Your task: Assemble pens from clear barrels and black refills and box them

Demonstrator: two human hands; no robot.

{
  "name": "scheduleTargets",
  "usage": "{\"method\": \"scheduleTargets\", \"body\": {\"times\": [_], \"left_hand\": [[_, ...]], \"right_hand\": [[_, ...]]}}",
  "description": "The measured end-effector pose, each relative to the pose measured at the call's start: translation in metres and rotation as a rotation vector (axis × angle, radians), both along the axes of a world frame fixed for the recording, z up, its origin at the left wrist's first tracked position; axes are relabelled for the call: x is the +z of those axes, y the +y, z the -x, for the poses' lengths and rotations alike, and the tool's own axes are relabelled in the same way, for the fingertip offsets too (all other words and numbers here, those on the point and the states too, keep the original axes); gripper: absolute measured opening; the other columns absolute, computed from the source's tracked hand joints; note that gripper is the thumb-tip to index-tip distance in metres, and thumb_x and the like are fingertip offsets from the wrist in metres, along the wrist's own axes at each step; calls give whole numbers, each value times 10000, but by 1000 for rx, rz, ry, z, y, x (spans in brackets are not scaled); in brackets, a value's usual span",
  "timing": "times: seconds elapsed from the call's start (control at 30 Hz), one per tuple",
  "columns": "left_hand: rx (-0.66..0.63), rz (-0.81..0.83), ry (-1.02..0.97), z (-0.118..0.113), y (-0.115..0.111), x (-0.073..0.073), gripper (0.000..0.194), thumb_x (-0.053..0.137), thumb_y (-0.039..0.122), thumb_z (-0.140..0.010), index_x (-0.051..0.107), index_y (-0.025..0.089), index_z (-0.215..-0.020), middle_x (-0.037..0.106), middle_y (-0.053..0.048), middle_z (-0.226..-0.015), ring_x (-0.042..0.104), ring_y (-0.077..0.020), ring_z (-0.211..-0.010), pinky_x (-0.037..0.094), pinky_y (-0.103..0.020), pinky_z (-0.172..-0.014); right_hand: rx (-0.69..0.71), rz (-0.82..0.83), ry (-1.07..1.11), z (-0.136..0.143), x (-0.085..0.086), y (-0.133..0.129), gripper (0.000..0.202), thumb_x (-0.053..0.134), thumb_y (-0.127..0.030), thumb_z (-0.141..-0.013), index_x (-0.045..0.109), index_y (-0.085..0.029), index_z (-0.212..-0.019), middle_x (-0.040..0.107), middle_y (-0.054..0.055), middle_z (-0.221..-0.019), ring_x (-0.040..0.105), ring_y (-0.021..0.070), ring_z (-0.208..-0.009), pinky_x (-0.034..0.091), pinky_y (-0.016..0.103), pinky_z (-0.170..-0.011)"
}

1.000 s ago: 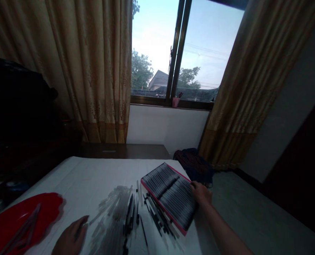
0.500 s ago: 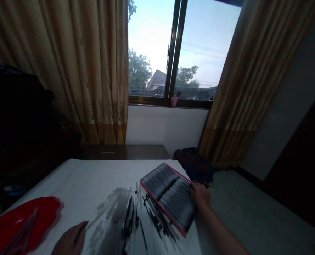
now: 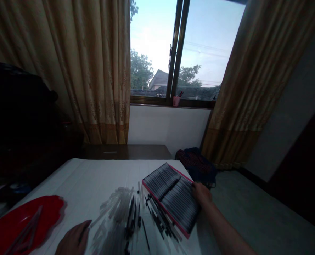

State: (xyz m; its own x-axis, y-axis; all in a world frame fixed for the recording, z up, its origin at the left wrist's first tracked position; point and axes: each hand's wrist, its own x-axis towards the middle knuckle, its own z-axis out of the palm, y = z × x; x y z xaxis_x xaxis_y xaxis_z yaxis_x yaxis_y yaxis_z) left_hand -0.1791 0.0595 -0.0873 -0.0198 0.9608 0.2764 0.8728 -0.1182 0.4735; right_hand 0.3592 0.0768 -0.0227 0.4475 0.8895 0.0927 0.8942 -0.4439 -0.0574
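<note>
From where I stand, the two hands are well apart over the white table [image 3: 99,173] in the lower part of the frame. The right hand [image 3: 202,194], right of center, is clamped on the right edge of a pink-edged case [image 3: 170,200], which sits askew near the table's right side, lined with two banks of slim dark sticks; I can't tell whether it lies flat. The left hand [image 3: 73,238], at the bottom edge left of center, has its fingers curled, their tips just beside the end of a pale strip; whether it grips anything, I can't tell. Between the hands spreads a loose heap of pale, see-through strips [image 3: 117,210], with a few dark sticks [image 3: 130,217] along its right side and more dark pieces by the near edge of the case. A red dish [image 3: 11,221] with a scalloped rim fills the lower left corner, clear strips lying in it. Up top, between gold curtains [image 3: 93,71], a pink cup [image 3: 176,101] of pens stands at the window [image 3: 207,39]. Dark cloth [image 3: 196,164] lies bunched beyond the table's far right corner.
</note>
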Motion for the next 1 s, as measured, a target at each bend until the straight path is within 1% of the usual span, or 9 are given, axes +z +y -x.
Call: {"method": "scheduleTargets", "body": {"times": [0.13,0.23,0.33,0.5,0.63,0.73,0.83,0.93,1.0], "left_hand": [[-3,16,-1,-2,-1,2,426,384,441,-789,670,222,-1017,707,-62,-1053,613,-256,-1035,459,-380,-944],[-1,22,-8,-2,-3,3,410,399,441,-781,671,237,-1010,709,-56,-1050,611,-257,-1037,460,-374,-940],[-2,-5,-4,-2,-3,3,392,411,431,-777,675,246,-1001,714,-51,-1036,619,-258,-1022,465,-365,-933],[-6,-40,34,-4,-4,5,384,419,406,-779,691,226,-981,725,-58,-1001,637,-265,-978,485,-373,-904],[3,-77,48,-5,-5,3,375,413,381,-792,689,216,-983,724,-60,-1004,636,-255,-976,483,-375,-903],[7,-89,54,-6,-5,1,354,414,370,-800,687,231,-979,727,-51,-989,640,-241,-957,490,-360,-883],[-2,-103,59,-5,-5,-1,346,409,357,-814,684,233,-983,726,-48,-985,641,-228,-946,490,-350,-875],[-10,-128,62,-5,-5,-2,340,409,346,-825,680,229,-992,721,-48,-995,636,-224,-958,486,-356,-881],[-11,-138,61,-5,-6,-1,335,414,342,-823,682,226,-989,721,-48,-991,637,-224,-955,489,-358,-876]], "right_hand": [[-7,-28,-30,-2,2,3,304,401,-185,-876,650,-184,-1051,651,127,-1051,609,224,-977,421,281,-746],[-9,-25,-34,-6,1,6,325,368,-152,-881,670,-168,-999,657,144,-1013,618,239,-954,425,299,-724],[18,1,-17,-8,-3,8,330,386,-97,-850,693,-163,-953,673,144,-967,637,235,-916,429,296,-698],[60,-29,-9,-5,-8,3,362,399,-53,-818,682,-159,-1019,675,144,-993,640,217,-919,433,283,-712],[72,-122,-25,7,-4,-3,354,387,-86,-836,670,-144,-1041,668,153,-1003,635,237,-922,451,303,-712],[111,-208,-39,24,-1,-7,345,403,-128,-847,634,-157,-1101,646,134,-1085,608,234,-986,458,319,-783],[199,-347,-18,55,-10,-18,340,407,-161,-853,611,-164,-1125,628,107,-1139,572,214,-1053,446,319,-881],[436,-690,89,100,-31,-42,296,401,-180,-851,644,-185,-1019,674,95,-985,617,226,-939,500,362,-822],[613,-774,148,131,-45,-62,257,426,-193,-860,638,-208,-1004,678,78,-943,633,209,-883,526,334,-769]]}}
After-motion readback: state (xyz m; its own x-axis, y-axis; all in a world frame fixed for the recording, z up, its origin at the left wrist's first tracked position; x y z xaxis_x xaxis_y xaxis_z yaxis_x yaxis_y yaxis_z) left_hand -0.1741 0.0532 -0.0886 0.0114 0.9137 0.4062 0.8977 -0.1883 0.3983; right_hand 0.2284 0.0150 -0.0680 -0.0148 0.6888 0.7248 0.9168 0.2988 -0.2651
